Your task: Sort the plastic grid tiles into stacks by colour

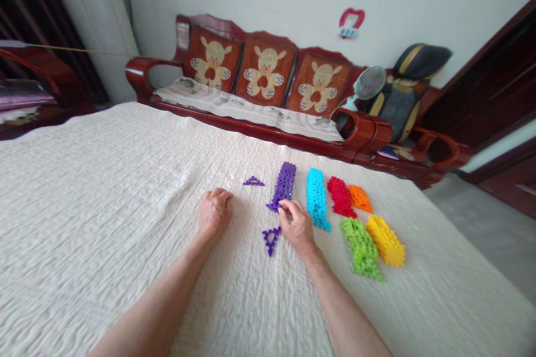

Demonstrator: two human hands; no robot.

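Observation:
My right hand (pixel 296 224) pinches a purple toothed plastic piece (pixel 273 207) at the near end of a row of purple building pieces (pixel 285 183). Just below those fingertips lies a loose purple triangular piece (pixel 271 241) with a hollow middle. Another purple triangular piece (pixel 253 181) rests farther off, between the hands. My left hand (pixel 215 212) sits on the cream quilted cover (pixel 125 195) with its fingers curled in, and nothing shows in it. To the right of the purple row stands a light blue row of pieces (pixel 317 198).
Red (pixel 341 196), orange (pixel 360 198), green (pixel 360 248) and yellow (pixel 386 241) groups of pieces lie to the right. Beyond the cover's far edge is a wooden sofa (pixel 251 122) with bear-patterned cushions (pixel 264 70). A small fan (pixel 370 82) stands at its right end.

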